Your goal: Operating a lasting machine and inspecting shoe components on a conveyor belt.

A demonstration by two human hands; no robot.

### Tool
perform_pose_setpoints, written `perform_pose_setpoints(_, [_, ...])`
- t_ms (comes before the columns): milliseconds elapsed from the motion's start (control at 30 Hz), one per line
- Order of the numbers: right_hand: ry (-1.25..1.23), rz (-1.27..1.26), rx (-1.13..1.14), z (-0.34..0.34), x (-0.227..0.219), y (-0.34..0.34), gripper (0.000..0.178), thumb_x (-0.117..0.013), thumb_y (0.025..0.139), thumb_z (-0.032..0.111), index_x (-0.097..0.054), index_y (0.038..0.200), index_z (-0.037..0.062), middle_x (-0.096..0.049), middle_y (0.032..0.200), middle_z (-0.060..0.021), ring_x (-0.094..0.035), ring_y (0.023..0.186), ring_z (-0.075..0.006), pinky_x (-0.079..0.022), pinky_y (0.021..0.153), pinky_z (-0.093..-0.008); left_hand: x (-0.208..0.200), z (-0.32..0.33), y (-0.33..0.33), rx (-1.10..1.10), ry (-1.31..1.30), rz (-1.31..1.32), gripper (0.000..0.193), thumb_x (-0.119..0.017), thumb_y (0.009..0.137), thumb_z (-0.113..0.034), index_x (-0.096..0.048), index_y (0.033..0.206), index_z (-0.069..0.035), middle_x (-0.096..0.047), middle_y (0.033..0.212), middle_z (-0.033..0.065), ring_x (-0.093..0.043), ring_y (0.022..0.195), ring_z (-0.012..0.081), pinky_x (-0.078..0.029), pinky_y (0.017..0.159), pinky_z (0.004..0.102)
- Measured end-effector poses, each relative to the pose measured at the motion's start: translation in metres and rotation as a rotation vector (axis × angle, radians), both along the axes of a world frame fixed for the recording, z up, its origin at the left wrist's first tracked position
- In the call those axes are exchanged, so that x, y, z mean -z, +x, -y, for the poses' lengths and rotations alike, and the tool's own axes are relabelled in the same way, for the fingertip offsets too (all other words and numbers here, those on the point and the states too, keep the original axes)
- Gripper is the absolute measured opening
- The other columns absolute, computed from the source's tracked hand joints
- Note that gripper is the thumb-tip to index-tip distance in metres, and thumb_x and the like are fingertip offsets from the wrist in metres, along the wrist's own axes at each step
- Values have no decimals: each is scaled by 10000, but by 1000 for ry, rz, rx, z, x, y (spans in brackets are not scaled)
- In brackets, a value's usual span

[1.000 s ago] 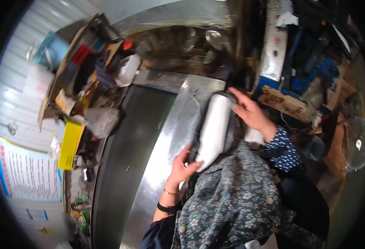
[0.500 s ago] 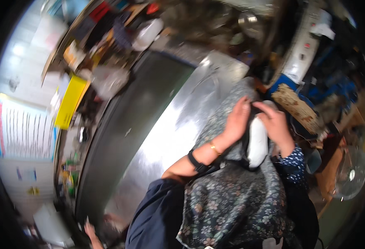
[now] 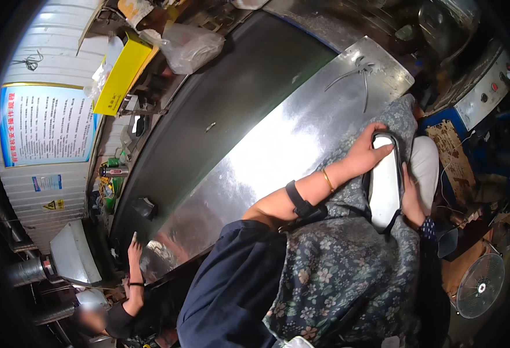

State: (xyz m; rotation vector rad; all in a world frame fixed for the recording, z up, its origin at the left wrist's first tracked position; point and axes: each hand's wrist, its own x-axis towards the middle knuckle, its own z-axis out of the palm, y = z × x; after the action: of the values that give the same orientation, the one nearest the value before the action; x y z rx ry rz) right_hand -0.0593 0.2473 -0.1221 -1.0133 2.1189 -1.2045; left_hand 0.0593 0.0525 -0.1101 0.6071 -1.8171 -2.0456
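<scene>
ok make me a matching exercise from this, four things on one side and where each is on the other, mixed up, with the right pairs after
Things
1. left hand
2. right hand
3. round fan
4. yellow box

Places
A. lower right of the view
B. upper left, beside a clear plastic bag
C. thumb on the far end of the black-rimmed white piece
D. along that piece's right edge

Pairs: 1-C, 2-D, 3-A, 4-B

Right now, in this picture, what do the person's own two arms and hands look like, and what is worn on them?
The left hand is ungloved, with a thin gold-coloured bracelet at its wrist, a black band farther up the forearm and a plain dark navy sleeve. The right hand is ungloved too; its dark blue cuff has white dots.
</scene>
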Motion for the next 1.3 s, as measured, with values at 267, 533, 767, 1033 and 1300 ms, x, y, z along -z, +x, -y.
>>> perform_pose_setpoints(267, [267, -574, -180, 40, -49, 19, 270, -498, 981, 144, -596, 1084, -86, -657, 790, -239, -641, 749, -415, -510, 650, -464, 1, 10, -14, 30, -102, 60, 484, -717, 898, -205, -472, 1277, -31, -630, 1069, 109, -594, 945, 176, -494, 846, 318])
perform_pose_setpoints(533, [230, 24, -68, 0, -32, 7, 508, -484, 1037, 336, -459, 1384, -35, -590, 1245, -318, -592, 1172, -396, -478, 972, -417, 1, -1, -18, 99, 13, 100, 450, -666, 940, -141, -461, 1318, -9, -634, 1105, 76, -598, 969, 149, -502, 850, 287])
perform_pose_setpoints(767, [-222, 300, -85, 2, -24, 31, 548, -429, 1062, 284, -302, 1474, -55, -524, 1376, -272, -525, 1286, -320, -409, 1042, -347, -21, 5, -13, -44, 942, -151, 521, -509, 1012, -365, -464, 1403, -23, -629, 1255, 128, -597, 1160, 250, -451, 1033, 378])
perform_pose_setpoints(1033, [170, 61, -4, 50, -63, 54, 631, -452, 1037, 289, -234, 1425, -160, -611, 835, -368, -617, 818, -514, -483, 726, -541, -32, 3, -14, 55, -991, 1040, 472, -354, 1048, -354, -646, 998, 14, -694, 921, 272, -682, 910, 419, -536, 826, 465])
perform_pose_setpoints(1300, [-276, -213, 108, 49, -18, 64, 612, -465, 1020, 208, -196, 1459, -122, -576, 1080, -416, -617, 956, -521, -502, 804, -521, -31, -11, 32, 112, -506, 470, 583, -371, 1060, -303, -296, 1464, 111, -425, 1437, 330, -405, 1372, 412, -316, 1138, 404])
